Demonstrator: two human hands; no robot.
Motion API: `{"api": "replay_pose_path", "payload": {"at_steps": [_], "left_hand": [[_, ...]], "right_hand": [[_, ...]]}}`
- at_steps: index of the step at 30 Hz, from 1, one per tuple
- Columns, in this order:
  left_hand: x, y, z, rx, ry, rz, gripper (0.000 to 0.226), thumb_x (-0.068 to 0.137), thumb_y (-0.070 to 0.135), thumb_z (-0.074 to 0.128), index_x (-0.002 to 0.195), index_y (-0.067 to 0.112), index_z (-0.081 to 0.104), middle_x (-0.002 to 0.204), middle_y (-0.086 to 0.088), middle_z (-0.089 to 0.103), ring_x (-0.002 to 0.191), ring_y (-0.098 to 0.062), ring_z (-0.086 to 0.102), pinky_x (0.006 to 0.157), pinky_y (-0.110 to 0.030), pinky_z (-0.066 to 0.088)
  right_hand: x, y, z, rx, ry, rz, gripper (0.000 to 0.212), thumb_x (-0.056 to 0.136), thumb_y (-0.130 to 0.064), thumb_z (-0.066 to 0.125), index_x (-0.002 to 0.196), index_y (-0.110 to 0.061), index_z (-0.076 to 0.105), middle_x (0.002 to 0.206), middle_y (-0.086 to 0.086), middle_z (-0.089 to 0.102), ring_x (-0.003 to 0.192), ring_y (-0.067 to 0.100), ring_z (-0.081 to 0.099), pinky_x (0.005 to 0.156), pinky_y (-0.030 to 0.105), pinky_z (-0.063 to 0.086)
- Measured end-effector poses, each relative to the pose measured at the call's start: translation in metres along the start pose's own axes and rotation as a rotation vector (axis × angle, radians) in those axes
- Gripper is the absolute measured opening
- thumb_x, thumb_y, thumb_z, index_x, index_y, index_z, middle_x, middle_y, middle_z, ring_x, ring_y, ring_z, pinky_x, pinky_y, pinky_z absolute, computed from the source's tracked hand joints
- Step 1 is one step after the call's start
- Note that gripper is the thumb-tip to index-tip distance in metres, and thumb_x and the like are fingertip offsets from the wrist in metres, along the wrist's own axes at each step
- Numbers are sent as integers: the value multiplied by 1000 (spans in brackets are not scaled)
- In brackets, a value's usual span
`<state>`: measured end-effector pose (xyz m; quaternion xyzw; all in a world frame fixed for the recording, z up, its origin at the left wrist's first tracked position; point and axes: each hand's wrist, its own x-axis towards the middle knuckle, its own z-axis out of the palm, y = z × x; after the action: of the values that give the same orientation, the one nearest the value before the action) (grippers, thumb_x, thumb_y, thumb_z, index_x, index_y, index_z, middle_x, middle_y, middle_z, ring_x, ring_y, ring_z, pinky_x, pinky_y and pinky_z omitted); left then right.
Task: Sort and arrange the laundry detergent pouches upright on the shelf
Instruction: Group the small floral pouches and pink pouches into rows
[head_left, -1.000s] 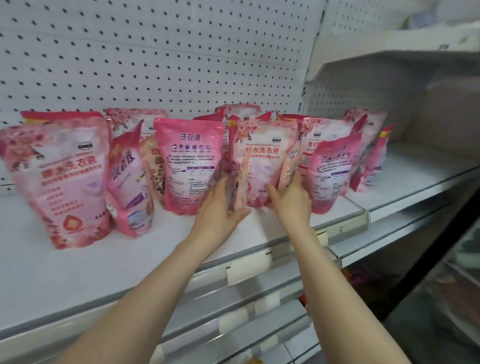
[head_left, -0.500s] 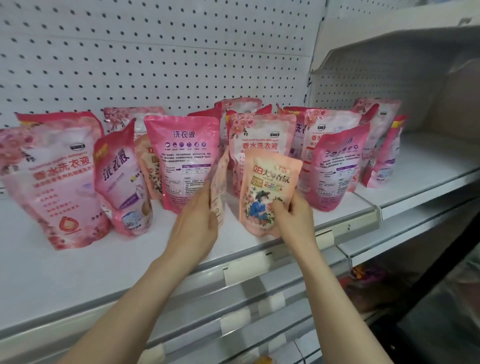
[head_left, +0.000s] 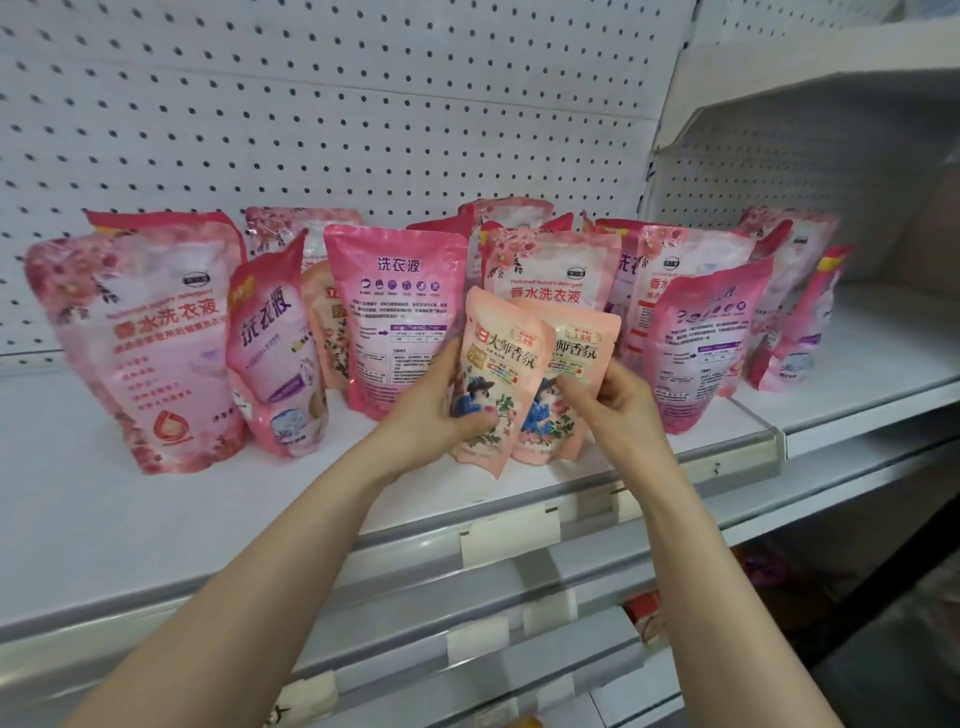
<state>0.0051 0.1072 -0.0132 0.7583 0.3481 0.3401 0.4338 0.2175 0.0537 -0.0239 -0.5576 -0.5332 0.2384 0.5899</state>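
Left pouch: small, peach, upright at the shelf's front centre, overlapping the right pouch.
Left hand: I see it gripping the left pouch's edge.
Right hand: pinching the right pouch's side.
Shelf contact: I cannot tell.
Behind: larger pink pouches standing in a row before the pegboard.

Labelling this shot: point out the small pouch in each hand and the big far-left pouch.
Left-hand small pouch (head_left: 497, 364): head view, front label.
Right-hand small pouch (head_left: 584, 348): head view, upper front.
Big far-left pouch (head_left: 150, 353): head view, front middle.
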Motion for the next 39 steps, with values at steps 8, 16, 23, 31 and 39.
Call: {"api": "replay_pose_path", "payload": {"at_steps": [8, 16, 23, 31, 39], "left_hand": [[-14, -7, 4, -189, 361, -47, 28, 84, 10, 71, 110, 18, 63, 103, 4, 74, 98, -12, 70, 85, -39, 58], [-62, 0, -35, -325, 511, -7, 20, 85, 5, 68, 93, 23, 65, 84, 10, 76, 80, -8, 73, 65, -23, 57], [-131, -2, -102, -366, 549, 24, 22, 83, 4, 70, 94, 22, 66, 84, 8, 76, 80, -11, 73, 63, -24, 58], [-228, -22, -200, -353, 604, 3, 16, 84, 6, 69, 96, 16, 66, 88, 1, 76, 80, -14, 73, 60, -25, 56], [-318, -54, -289, -329, 769, -33, 14, 87, 4, 66, 97, 13, 64, 93, 0, 75, 84, -14, 72, 64, -26, 57]], "right_hand": [[7, -10, 2, 85, 84, -82, 17, 88, -11, 71, 103, -18, 72, 94, -5, 77, 88, 13, 73, 74, 31, 57], [-4, -41, 22, 56, 124, -145, 13, 89, -14, 71, 96, -25, 72, 94, -2, 77, 89, 19, 73, 80, 53, 58], [-53, -86, 87, 123, 55, -127, 13, 91, -11, 67, 96, -23, 71, 92, -2, 77, 87, 20, 74, 78, 50, 60], [-126, -129, 191, 188, -3, -96, 13, 91, -9, 67, 95, -21, 70, 90, -4, 78, 86, 18, 75, 74, 41, 60], [-172, -171, 297, 203, -101, -101, 12, 91, -9, 67, 98, -18, 70, 96, 2, 77, 90, 21, 74, 76, 44, 61]]}}
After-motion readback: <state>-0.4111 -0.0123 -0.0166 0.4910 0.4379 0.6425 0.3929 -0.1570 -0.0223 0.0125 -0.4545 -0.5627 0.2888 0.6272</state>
